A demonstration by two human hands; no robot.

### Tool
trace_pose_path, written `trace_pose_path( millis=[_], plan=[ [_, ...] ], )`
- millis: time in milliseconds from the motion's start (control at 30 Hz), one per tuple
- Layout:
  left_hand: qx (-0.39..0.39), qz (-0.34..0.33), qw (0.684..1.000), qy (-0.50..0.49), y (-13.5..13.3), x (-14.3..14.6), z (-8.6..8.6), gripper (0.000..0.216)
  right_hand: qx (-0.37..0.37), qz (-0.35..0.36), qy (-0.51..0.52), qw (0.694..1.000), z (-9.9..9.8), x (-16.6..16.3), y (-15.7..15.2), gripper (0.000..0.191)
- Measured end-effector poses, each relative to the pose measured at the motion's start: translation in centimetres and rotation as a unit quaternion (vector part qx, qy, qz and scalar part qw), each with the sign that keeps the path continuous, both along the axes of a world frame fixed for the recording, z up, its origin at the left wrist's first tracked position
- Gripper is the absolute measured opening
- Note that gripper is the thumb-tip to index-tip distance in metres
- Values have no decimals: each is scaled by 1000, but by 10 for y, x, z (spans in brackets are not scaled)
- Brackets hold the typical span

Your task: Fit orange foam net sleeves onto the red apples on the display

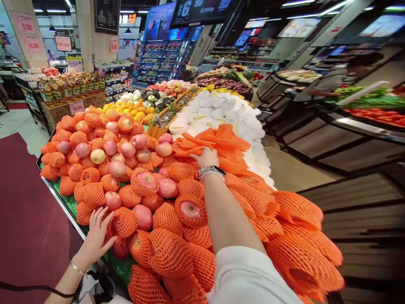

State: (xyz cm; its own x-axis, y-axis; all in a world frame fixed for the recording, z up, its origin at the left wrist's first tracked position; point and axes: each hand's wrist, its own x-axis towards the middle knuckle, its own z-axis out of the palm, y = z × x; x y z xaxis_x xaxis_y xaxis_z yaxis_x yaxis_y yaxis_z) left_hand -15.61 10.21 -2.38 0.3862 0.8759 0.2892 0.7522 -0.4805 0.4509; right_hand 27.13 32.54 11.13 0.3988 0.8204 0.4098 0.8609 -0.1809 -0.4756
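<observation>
My left hand is at the near left edge of the display, fingers spread, beside an apple in an orange foam net. A bare red apple lies just under its thumb. My right hand, with a watch on the wrist, reaches across the pile to a heap of loose orange foam nets. Its fingers are curled into the nets and their tips are partly hidden. Around both hands lie many apples, some bare like this pink apple, others inside nets.
White foam-wrapped fruit is heaped behind the nets. Yellow-orange fruit and oil bottles stand farther back. More netted fruit fills the near right. At right are a slatted stand and a blurred person.
</observation>
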Motion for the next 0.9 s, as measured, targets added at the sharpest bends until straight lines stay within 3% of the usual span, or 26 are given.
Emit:
trace_pose_path(
  millis=[100,233,333,433,500,633,733,800,900],
  plan=[
    [-19,37,999,-34,-11,-17,-5,58,-36,-37,0,999,3,-3,2,10],
    [-63,60,989,-118,-19,-31,-6,48,-24,-4,-30,999,23,-16,-7,15],
    [-94,73,966,-231,-17,-30,4,38,-2,27,-56,998,42,-31,-25,9],
    [-153,71,922,-349,-11,-16,23,30,55,151,-2,987,54,-57,-60,5],
    [-210,31,883,-419,-5,-3,38,31,123,273,62,952,54,-82,-90,9],
    [-257,-41,767,-586,5,24,60,34,191,418,20,888,41,-134,-152,7],
    [-238,-15,683,-691,12,33,66,40,211,490,-10,846,25,-160,-185,13],
    [-242,21,660,-711,15,31,67,40,208,523,17,827,14,-170,-198,10],
    [-319,35,662,-677,17,25,69,43,198,579,28,790,2,-180,-208,8]
  ],
)
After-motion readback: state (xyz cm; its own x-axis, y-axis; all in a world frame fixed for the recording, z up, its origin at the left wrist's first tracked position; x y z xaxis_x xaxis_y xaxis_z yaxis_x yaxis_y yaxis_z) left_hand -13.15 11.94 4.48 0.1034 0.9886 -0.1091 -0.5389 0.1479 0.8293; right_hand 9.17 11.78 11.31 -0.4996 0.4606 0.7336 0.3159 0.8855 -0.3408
